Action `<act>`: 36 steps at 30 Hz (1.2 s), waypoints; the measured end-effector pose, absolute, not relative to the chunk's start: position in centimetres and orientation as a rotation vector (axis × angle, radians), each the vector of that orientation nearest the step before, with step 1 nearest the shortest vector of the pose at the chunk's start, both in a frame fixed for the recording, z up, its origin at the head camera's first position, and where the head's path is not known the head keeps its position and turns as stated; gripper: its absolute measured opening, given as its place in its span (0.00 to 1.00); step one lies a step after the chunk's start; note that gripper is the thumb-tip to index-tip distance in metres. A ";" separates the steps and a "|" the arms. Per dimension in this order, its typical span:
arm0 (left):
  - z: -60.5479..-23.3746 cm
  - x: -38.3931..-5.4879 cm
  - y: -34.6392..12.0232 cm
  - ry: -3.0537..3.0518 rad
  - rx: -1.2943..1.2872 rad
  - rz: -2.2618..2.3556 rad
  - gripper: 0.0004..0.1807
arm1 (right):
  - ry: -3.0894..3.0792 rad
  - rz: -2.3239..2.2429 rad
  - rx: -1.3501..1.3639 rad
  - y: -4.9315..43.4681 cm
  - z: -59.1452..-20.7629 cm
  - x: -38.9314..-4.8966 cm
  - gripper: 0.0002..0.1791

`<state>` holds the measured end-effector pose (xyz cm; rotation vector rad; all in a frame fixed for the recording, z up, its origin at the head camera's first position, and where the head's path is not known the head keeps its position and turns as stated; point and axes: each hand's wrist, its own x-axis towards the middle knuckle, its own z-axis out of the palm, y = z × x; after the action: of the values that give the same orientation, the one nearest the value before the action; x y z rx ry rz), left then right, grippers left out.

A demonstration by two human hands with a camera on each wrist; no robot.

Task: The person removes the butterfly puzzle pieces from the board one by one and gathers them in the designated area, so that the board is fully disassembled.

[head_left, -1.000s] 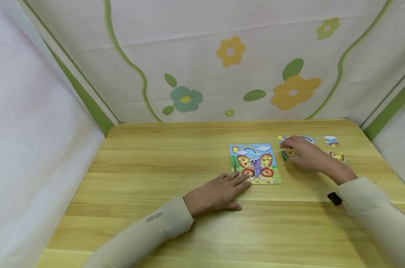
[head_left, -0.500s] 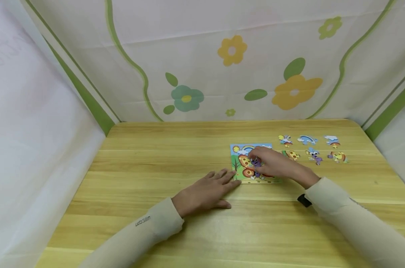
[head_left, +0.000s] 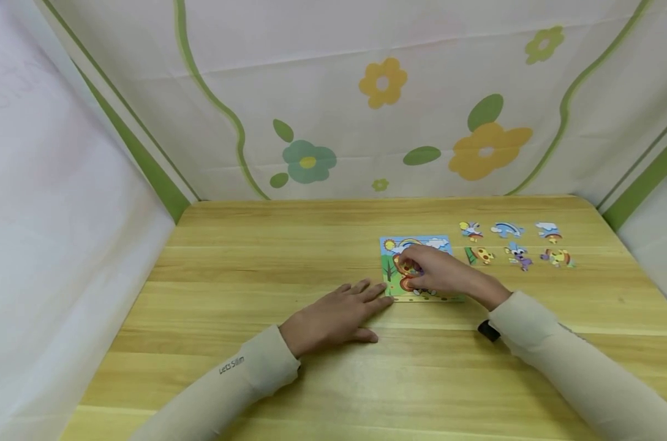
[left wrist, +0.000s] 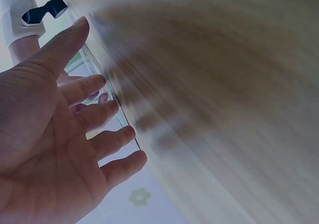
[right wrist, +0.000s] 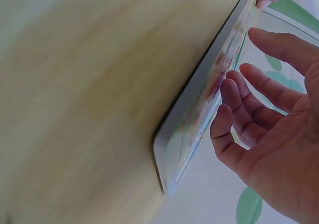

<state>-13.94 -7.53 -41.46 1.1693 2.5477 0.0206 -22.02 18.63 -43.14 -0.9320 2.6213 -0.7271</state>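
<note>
A square picture puzzle board (head_left: 440, 242) with a butterfly, sun and rainbow print lies flat, right of the table's middle. Over its centre-left part is my right hand (head_left: 440, 269), fingers bent down to the picture. The right wrist view shows that hand (right wrist: 274, 114) with thumb and forefinger apart, fingertips at the board's face (right wrist: 199, 119), and no piece between them. My left hand (head_left: 333, 318) lies palm down with spread fingers, its fingertips at the board's lower left corner. In the left wrist view the left hand (left wrist: 65, 134) holds nothing.
Right of the board, loose puzzle pieces lie in two rows: a sun piece (head_left: 471, 231), a rainbow piece (head_left: 508, 229), a cloud piece (head_left: 548, 231), and below them wing and body pieces (head_left: 517, 256). A flower-printed cloth (head_left: 339, 92) stands behind the wooden table (head_left: 256, 263).
My right hand has moved left from the loose pieces to the board, then slightly further left over it. My left hand has slid back a little from the picture to the board's corner.
</note>
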 end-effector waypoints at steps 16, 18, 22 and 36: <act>-41.6 -13.9 -7.7 2.539 1.165 0.041 0.41 | 2.523 -0.681 -0.927 17.7 -42.9 -22.5 0.09; -41.6 -13.9 -7.7 2.540 1.165 0.039 0.41 | 2.502 -0.701 -0.933 17.7 -42.9 -22.6 0.10; -41.6 -13.9 -7.7 2.542 1.172 0.047 0.41 | 2.483 -0.706 -0.923 17.6 -42.8 -22.6 0.09; -41.4 -13.8 -7.7 2.535 1.161 0.058 0.41 | 2.425 -0.762 -0.877 17.4 -42.8 -22.4 0.06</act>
<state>-13.81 -7.69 -41.44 1.1615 2.5351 0.0576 -22.37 17.35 -42.84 -0.8775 2.4249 -0.7617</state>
